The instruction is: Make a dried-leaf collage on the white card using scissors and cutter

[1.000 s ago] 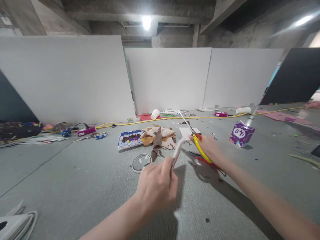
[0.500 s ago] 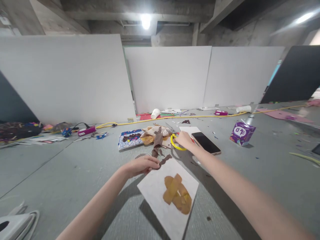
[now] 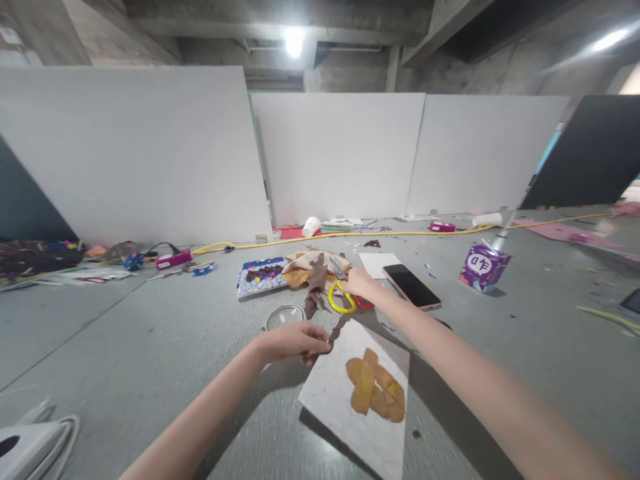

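My left hand (image 3: 300, 341) pinches a torn strip of brown paper (image 3: 341, 327) at the upper left corner of a white board (image 3: 345, 383). On that board lie overlapping tan pieces (image 3: 376, 385) in a rounded cluster. Whether the fingers also grip the board I cannot tell. Farther forward, my right hand (image 3: 358, 283) is closed on a pair of scissors with yellow and red handles (image 3: 342, 298), the metal blades pointing away. Beside the scissors are crumpled brown paper (image 3: 316, 283) and a cream and tan cloth-like heap (image 3: 299, 268). A clear ring-shaped roll (image 3: 285, 317) lies behind my left hand.
A blue and white decorated panel (image 3: 263, 278) lies behind the heap. At right are a phone (image 3: 413, 287), a white sheet (image 3: 379, 265) and a purple box (image 3: 484, 268). A yellow cable (image 3: 400, 233) crosses the back, before white partitions (image 3: 340, 157). A white device (image 3: 30, 450) sits lower left.
My right hand has shifted left with the scissors, whose blades now show over the heap. The board and my left hand have moved slightly right, and the board has turned a little.
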`<act>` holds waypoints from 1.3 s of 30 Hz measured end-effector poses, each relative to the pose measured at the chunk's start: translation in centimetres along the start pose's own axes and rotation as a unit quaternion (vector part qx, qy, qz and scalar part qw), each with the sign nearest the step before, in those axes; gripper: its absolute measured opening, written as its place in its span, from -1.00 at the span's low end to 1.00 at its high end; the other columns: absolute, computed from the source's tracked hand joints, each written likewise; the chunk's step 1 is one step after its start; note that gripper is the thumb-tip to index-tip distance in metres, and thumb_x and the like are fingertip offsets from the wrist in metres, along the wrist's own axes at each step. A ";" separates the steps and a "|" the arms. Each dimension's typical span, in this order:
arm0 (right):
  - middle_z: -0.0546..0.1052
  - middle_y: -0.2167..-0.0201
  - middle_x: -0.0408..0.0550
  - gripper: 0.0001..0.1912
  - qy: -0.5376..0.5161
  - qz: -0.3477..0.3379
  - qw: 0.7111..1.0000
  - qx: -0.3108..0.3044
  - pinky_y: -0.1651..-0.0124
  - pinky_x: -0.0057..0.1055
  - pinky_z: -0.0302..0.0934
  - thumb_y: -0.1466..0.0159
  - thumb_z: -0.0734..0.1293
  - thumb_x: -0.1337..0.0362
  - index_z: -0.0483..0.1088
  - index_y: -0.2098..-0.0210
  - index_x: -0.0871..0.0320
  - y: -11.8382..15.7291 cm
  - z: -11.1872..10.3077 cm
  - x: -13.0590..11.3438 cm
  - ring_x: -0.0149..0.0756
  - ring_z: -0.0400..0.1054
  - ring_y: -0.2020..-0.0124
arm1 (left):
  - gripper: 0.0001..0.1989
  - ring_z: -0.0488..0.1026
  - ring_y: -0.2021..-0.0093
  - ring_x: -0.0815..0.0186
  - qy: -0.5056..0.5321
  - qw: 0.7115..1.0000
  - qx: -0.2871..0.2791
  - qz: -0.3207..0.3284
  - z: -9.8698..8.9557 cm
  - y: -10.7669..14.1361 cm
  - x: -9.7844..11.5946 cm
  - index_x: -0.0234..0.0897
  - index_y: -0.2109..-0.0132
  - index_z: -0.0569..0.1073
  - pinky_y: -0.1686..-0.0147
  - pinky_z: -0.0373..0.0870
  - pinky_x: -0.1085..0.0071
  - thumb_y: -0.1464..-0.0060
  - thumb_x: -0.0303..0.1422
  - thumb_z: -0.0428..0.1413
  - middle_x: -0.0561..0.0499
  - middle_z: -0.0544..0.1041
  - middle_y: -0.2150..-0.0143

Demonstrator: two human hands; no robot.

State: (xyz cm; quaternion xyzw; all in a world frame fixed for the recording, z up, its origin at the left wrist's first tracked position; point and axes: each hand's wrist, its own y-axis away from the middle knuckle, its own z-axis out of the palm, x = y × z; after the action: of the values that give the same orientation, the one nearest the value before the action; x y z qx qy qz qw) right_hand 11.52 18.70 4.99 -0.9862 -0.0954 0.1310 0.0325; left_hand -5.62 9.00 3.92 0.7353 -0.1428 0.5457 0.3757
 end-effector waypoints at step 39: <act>0.41 0.35 -0.12 -0.69 -0.607 -0.052 0.739 -0.286 0.33 -0.58 0.19 -0.18 0.16 0.42 0.23 0.07 0.18 10.8 -0.8 5.6 -0.52 0.29 0.43 | -0.62 0.04 -0.18 0.04 -0.501 0.830 0.183 0.164 7.2 2.7 -2.8 -0.27 -0.05 0.28 -0.08 0.09 0.10 -0.08 -0.32 -0.09 -0.17 0.18 -0.17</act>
State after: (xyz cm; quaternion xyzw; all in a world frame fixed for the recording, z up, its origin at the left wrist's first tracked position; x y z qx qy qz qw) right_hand 18.94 9.22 3.40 -0.6539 -0.1787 0.6668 -0.3096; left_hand -3.29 1.51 1.59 0.9290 -0.3275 0.1717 0.0159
